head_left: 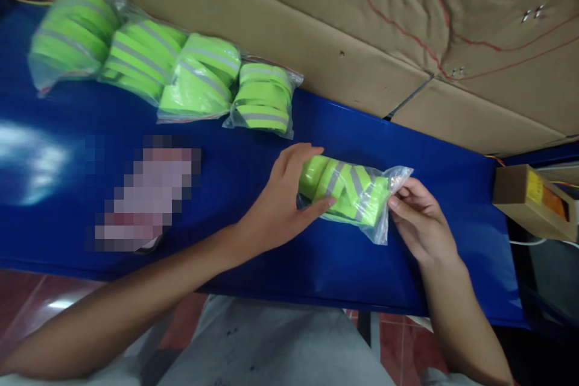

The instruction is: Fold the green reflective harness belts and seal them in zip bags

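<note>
A clear plastic bag of yellow-green bands with grey reflective stripes (355, 190) lies over the blue tabletop (253, 187), between my two hands. My left hand (278, 205) grips its left end, thumb on the near side and fingers around the far side. At the bag's right end, my right hand (423, 217) pinches the loose plastic edge between thumb and fingers. Part of the left end is hidden by my left hand.
Several similar filled bags (201, 78) stand in a row along the brown panel (289, 24) at the back left. A pixelated object (147, 193) lies left of my left hand. At the far right is a cardboard box (513, 193).
</note>
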`<control>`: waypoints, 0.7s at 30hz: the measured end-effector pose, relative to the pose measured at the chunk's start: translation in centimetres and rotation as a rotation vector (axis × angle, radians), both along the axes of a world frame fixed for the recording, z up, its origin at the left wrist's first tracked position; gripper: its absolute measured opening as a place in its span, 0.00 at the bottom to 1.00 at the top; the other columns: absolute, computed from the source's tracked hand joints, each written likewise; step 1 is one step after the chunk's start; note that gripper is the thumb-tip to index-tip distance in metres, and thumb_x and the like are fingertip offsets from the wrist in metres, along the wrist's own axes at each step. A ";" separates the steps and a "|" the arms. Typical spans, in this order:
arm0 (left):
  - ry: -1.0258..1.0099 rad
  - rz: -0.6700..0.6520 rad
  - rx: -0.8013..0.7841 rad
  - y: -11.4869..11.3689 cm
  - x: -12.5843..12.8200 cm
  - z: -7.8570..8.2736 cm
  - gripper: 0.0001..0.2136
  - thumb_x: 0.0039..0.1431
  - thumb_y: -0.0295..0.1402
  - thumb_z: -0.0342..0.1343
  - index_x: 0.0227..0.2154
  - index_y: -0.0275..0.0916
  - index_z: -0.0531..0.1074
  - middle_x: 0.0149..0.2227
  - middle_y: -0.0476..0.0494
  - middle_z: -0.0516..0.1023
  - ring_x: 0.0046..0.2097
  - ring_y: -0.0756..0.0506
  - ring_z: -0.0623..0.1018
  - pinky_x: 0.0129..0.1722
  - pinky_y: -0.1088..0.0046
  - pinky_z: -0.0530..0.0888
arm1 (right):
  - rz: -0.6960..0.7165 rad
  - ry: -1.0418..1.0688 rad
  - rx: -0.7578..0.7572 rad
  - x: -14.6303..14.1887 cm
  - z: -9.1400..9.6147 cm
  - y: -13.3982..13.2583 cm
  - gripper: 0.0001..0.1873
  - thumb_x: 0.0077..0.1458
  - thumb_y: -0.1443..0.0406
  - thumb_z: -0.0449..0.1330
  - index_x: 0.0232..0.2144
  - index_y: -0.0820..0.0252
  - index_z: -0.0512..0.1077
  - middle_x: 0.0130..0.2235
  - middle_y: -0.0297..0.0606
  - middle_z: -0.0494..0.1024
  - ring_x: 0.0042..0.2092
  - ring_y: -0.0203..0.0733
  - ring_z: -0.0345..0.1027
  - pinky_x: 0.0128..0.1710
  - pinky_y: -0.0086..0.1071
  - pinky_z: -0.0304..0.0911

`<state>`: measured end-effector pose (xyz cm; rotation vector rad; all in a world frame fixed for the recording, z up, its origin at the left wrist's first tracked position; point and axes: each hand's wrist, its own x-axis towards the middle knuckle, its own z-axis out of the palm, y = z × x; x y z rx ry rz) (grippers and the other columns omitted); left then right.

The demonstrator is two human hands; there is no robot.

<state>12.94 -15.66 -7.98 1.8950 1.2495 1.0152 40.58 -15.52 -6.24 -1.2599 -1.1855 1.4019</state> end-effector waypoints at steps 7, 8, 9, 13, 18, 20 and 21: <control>-0.443 -0.063 -0.348 0.6 -0.4 0.8 0.43 0.52 0.40 0.74 0.66 0.46 0.55 0.56 0.39 0.72 0.55 0.41 0.75 0.54 0.62 0.75 | -0.145 -0.054 -0.035 1.8 -0.5 -0.9 0.14 0.45 0.64 0.76 0.37 0.51 0.82 0.36 0.37 0.81 0.36 0.37 0.77 0.37 0.25 0.74; -0.476 -0.106 -0.437 0.7 -0.5 0.7 0.42 0.52 0.40 0.74 0.65 0.45 0.58 0.46 0.44 0.75 0.45 0.44 0.77 0.45 0.66 0.76 | -0.170 -0.070 -0.070 2.0 -0.7 -1.0 0.17 0.43 0.64 0.77 0.38 0.52 0.82 0.34 0.37 0.81 0.34 0.36 0.76 0.35 0.22 0.73; -0.501 -0.126 -0.502 0.8 -0.5 0.7 0.39 0.51 0.41 0.74 0.63 0.44 0.61 0.38 0.49 0.73 0.37 0.47 0.75 0.37 0.70 0.74 | -0.192 -0.080 -0.103 2.2 -0.9 -1.0 0.19 0.40 0.63 0.78 0.38 0.52 0.82 0.34 0.37 0.80 0.33 0.35 0.75 0.34 0.20 0.73; -0.587 -0.053 -0.530 1.1 -0.5 0.3 0.32 0.48 0.40 0.76 0.52 0.41 0.68 0.29 0.56 0.66 0.28 0.54 0.67 0.29 0.76 0.66 | -0.224 -0.178 -0.215 1.9 -1.1 -0.9 0.26 0.33 0.56 0.80 0.39 0.52 0.83 0.37 0.39 0.82 0.37 0.38 0.76 0.37 0.18 0.73; -0.631 -0.005 -0.491 1.1 -0.4 0.3 0.33 0.45 0.40 0.77 0.52 0.40 0.66 0.27 0.58 0.64 0.27 0.55 0.64 0.26 0.78 0.62 | -0.226 -0.207 -0.232 1.6 -1.1 -0.7 0.26 0.33 0.53 0.80 0.37 0.55 0.83 0.37 0.40 0.82 0.37 0.39 0.76 0.38 0.18 0.73; -0.634 0.008 -0.485 1.1 -0.4 0.3 0.34 0.46 0.41 0.76 0.52 0.40 0.66 0.27 0.58 0.64 0.26 0.55 0.64 0.26 0.78 0.62 | -0.180 -0.197 -0.201 1.8 -1.1 -0.6 0.26 0.34 0.54 0.79 0.38 0.54 0.83 0.36 0.39 0.82 0.35 0.40 0.76 0.36 0.20 0.74; -0.630 0.015 -0.486 1.1 -0.4 0.2 0.34 0.47 0.41 0.76 0.53 0.40 0.65 0.27 0.58 0.63 0.26 0.56 0.63 0.26 0.78 0.62 | -0.157 -0.202 -0.186 1.9 -1.0 -0.5 0.25 0.34 0.55 0.79 0.38 0.54 0.83 0.35 0.40 0.81 0.35 0.40 0.77 0.36 0.21 0.75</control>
